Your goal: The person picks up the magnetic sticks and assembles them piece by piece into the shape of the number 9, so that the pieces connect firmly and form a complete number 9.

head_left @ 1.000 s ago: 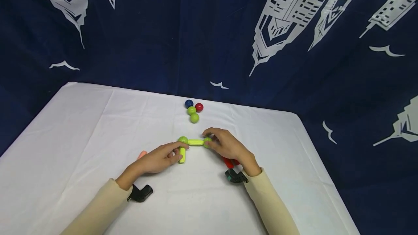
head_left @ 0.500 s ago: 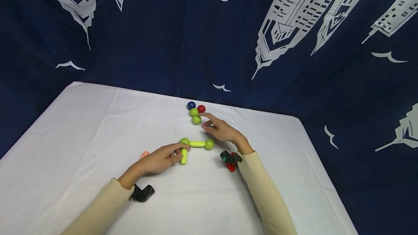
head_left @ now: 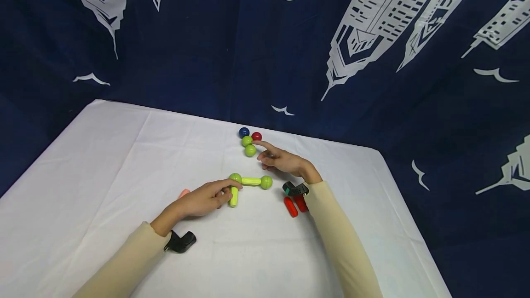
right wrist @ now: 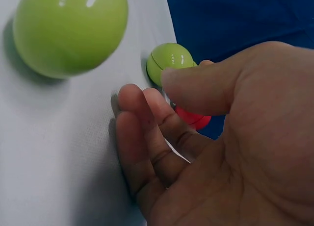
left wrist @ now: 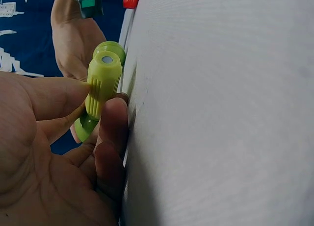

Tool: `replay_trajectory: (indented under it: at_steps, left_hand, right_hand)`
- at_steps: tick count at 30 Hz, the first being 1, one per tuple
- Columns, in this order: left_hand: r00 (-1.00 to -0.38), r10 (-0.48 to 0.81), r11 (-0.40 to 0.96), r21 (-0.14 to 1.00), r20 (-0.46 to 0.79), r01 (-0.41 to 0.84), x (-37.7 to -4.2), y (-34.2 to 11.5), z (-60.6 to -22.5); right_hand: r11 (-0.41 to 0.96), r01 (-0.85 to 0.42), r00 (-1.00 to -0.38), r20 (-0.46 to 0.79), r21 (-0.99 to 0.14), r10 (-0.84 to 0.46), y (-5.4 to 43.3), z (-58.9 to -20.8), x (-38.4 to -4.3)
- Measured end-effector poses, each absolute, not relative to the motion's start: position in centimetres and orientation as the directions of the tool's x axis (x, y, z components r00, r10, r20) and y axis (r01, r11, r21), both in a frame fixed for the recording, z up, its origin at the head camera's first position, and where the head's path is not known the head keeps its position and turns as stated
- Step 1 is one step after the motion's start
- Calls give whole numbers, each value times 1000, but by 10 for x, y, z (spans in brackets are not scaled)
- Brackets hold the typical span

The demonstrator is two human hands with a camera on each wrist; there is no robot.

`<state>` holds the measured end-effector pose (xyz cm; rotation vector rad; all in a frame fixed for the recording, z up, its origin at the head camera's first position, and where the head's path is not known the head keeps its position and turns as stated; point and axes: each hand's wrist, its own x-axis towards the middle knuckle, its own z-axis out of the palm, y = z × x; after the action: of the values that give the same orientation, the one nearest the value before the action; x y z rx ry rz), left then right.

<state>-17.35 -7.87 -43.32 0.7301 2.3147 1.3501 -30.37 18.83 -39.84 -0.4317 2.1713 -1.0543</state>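
Observation:
My left hand (head_left: 198,201) pinches a yellow-green magnetic rod (left wrist: 100,88) between thumb and fingers, low over the white table. The rod meets a green ball (head_left: 235,178) at its far end. From that ball a second yellow-green rod (head_left: 250,181) runs right to another green ball (head_left: 266,182). Farther back, my right hand (head_left: 283,160) holds nothing, its index finger stretched to a loose green ball (head_left: 247,141); whether it touches is unclear. Just in front of that lies another loose green ball (head_left: 250,151).
A blue ball (head_left: 244,132) and a red ball (head_left: 256,136) sit behind the loose green ones, near the table's back edge. Two red rods (head_left: 290,207) lie beside my right forearm. An orange-pink piece (head_left: 184,193) shows partly behind my left hand.
My right hand has left the green ball at the right end of the joined pieces and moved back to the loose balls. My left hand keeps its pinch on the rod.

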Motion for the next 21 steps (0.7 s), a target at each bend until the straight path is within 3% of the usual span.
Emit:
replay_trajectory:
  at_steps: [8, 21]
  left_hand:
    - [-802, 596, 413, 868, -29, 276, -174, -79, -432]
    - [-797, 604, 383, 885, -23, 264, -171, -78, -431]
  right_hand:
    - [642, -49, -694, -436, -765, -572, 183, -396, -303]
    - [726, -154, -709, -436, -670, -553, 174, -400, -292]
